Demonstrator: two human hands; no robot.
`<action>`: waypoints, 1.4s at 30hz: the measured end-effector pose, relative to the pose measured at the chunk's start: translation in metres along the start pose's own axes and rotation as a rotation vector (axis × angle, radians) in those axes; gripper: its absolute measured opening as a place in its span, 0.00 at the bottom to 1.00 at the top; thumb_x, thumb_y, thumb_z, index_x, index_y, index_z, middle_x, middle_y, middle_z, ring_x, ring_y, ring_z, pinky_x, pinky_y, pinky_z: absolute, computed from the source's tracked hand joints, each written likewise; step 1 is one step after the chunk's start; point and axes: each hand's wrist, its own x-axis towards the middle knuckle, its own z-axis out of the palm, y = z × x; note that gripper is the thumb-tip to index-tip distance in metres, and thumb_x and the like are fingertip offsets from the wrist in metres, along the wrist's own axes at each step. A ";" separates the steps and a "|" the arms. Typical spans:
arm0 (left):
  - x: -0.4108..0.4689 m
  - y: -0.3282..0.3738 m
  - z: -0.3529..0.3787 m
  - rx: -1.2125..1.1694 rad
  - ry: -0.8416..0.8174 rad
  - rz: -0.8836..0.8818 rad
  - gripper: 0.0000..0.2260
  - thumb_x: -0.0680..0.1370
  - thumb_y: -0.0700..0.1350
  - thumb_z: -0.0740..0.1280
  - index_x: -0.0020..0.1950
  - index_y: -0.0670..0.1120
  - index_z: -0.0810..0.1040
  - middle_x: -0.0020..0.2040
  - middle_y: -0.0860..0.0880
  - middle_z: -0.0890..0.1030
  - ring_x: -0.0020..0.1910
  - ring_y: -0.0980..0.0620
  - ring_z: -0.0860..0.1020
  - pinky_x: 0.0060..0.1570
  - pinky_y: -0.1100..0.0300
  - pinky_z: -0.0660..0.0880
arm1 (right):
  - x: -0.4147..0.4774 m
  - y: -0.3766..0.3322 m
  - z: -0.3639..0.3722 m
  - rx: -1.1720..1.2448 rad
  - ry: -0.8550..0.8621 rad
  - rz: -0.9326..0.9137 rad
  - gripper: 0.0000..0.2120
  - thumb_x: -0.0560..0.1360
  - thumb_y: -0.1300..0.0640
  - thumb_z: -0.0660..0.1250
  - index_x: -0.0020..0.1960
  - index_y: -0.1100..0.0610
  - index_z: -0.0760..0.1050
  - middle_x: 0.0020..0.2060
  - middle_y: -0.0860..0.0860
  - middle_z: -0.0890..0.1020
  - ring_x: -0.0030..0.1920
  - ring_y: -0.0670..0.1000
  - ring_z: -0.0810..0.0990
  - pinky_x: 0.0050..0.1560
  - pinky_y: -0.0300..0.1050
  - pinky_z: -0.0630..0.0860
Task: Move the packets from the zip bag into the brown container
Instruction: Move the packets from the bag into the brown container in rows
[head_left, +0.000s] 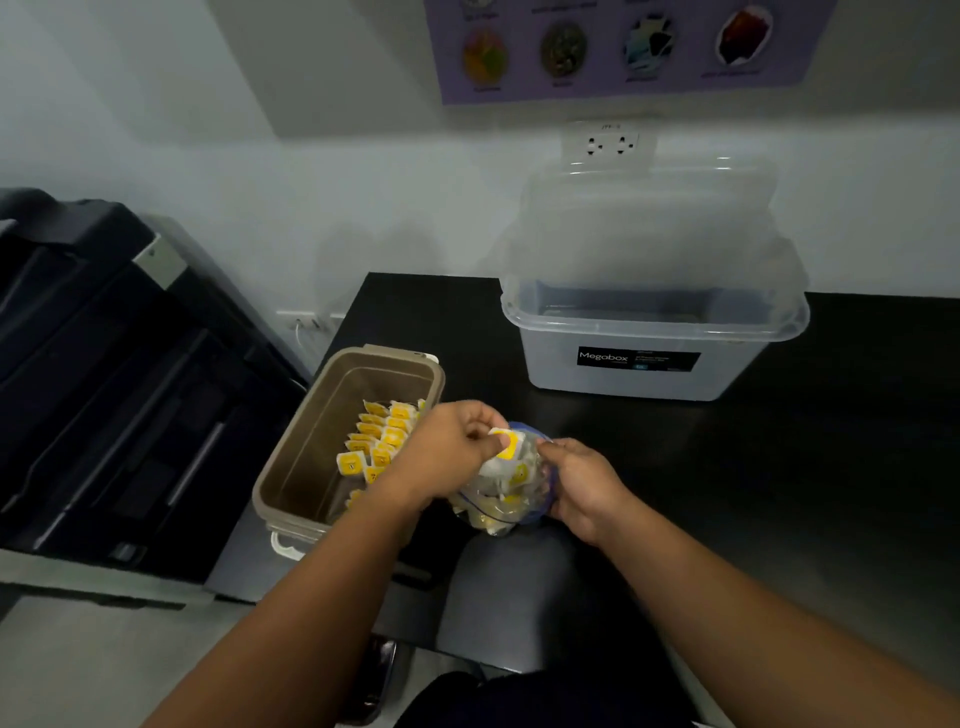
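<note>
Your brown container (306, 452) sits open at the left end of the black table (831, 441), its long side running away from you. Yellow-and-white packets (376, 436) stand on edge in it, packed in about two rows along its right wall. The rows are partly hidden behind your left wrist, so you cannot get an exact count; more than a dozen show. Just right of the container lies the zip bag (498, 506), clear with a blue seal line and crumpled, with more packets inside it, too jumbled to count. Your left hand (447, 457) reaches across the container's near right corner and pinches one packet (506, 446) between thumb and fingers at the bag's mouth. Your right hand (582, 483) grips the bag's right edge with curled fingers. Farther back on the table, well apart from both, stands a translucent storage box (639, 364) labelled Megabox, and its clear lid (649, 223) leans upright against the wall behind it. Left of the table is a large black machine (104, 389). On the wall are one double socket (610, 143) and one purple poster (623, 47) with four round pictures in view. In all you have two containers, one bag and one packet in hand.
</note>
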 end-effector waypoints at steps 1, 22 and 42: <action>-0.001 0.005 -0.011 -0.010 0.002 0.015 0.03 0.78 0.42 0.73 0.50 0.46 0.82 0.41 0.46 0.85 0.35 0.55 0.80 0.44 0.55 0.79 | 0.000 0.000 0.003 0.005 0.015 -0.002 0.05 0.85 0.59 0.63 0.51 0.59 0.74 0.43 0.59 0.84 0.42 0.57 0.84 0.41 0.53 0.81; 0.021 -0.051 -0.158 1.109 -0.417 0.215 0.06 0.77 0.46 0.69 0.44 0.49 0.85 0.41 0.52 0.83 0.41 0.54 0.79 0.43 0.59 0.75 | -0.003 0.020 0.034 0.101 0.187 -0.114 0.06 0.85 0.59 0.63 0.57 0.60 0.76 0.49 0.61 0.84 0.48 0.58 0.86 0.44 0.55 0.85; 0.048 -0.065 -0.111 1.435 -0.532 0.050 0.13 0.76 0.33 0.67 0.61 0.37 0.79 0.57 0.41 0.82 0.51 0.44 0.82 0.49 0.56 0.76 | -0.005 0.040 0.039 0.204 0.205 -0.206 0.05 0.85 0.59 0.63 0.55 0.58 0.77 0.40 0.54 0.88 0.41 0.53 0.88 0.44 0.54 0.85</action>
